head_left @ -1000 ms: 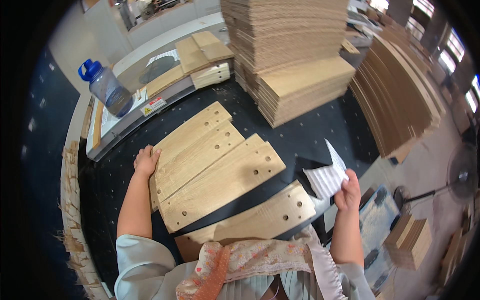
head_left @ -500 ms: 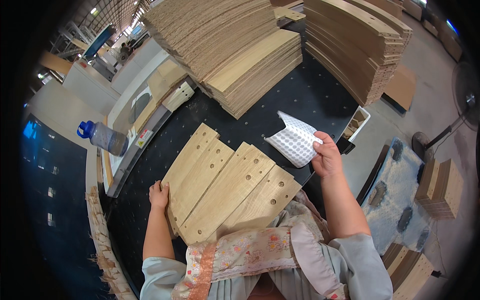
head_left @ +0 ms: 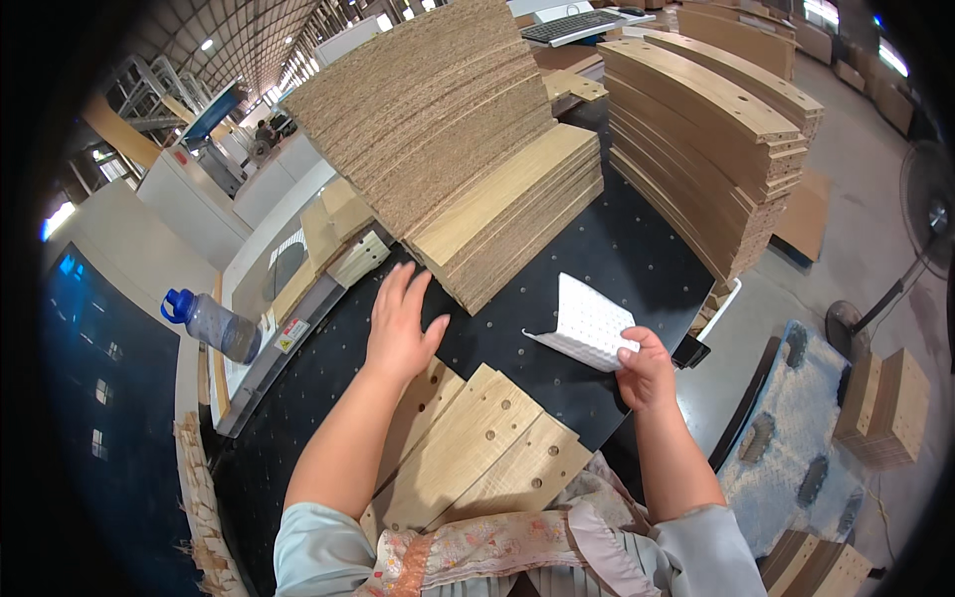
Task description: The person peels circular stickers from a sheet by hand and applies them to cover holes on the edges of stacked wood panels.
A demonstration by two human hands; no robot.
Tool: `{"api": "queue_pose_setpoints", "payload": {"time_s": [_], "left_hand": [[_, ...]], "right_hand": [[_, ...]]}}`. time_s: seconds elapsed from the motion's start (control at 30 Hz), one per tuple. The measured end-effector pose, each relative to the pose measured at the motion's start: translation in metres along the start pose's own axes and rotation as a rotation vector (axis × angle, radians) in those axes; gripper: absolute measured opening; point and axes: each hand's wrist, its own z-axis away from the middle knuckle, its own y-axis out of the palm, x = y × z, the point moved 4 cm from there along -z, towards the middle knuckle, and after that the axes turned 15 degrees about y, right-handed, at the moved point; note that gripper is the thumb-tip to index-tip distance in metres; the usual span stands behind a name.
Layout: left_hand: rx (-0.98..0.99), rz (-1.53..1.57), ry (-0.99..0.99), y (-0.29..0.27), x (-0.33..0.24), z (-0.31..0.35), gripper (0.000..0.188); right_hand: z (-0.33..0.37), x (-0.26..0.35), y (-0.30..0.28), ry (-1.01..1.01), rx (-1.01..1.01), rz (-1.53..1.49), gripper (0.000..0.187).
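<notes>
My right hand point(head_left: 649, 366) pinches the edge of a curled white sheet with a dot pattern point(head_left: 589, 323), which looks like a sheet of stickers, above the black table. Reaching forward, my left hand point(head_left: 398, 323) has its fingers spread and holds nothing; it is near the low front part of a large stack of wood boards point(head_left: 497, 224). Below it, several drilled wooden boards point(head_left: 473, 448) lie fanned out against my apron, with round holes near their ends. My left forearm hides part of the leftmost board.
Another tall board stack point(head_left: 696, 149) rises at the far right of the black perforated table point(head_left: 527, 348). A blue-capped water bottle point(head_left: 211, 323) stands on the machine ledge at left. A floor fan point(head_left: 925, 214) and a dusty blue pallet point(head_left: 786, 448) are at right.
My left hand has left the fanned boards and moved forward, toward the big stack, with fingers spread. The sheet in my right hand has tilted. The whole view has tipped upward.
</notes>
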Motion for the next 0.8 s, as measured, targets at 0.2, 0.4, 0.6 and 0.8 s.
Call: {"api": "queue_pose_setpoints", "payload": {"time_s": [0.2, 0.4, 0.6, 0.8], "left_hand": [[0.275, -0.022, -0.349, 0.042, 0.041, -0.066, 0.073], [-0.075, 0.302, -0.412, 0.073, 0.065, -0.040, 0.076], [-0.139, 0.323, -0.368, 0.071, 0.046, -0.043, 0.069], [0.067, 0.057, -0.349, 0.061, 0.040, -0.062, 0.083]], "right_hand": [[0.001, -0.002, -0.001, 0.066, 0.064, -0.031, 0.026], [0.000, -0.004, 0.005, 0.103, 0.091, -0.051, 0.025], [0.000, 0.001, 0.005, 0.095, 0.093, -0.044, 0.025], [-0.002, 0.001, 0.005, 0.088, 0.108, -0.039, 0.024]]}}
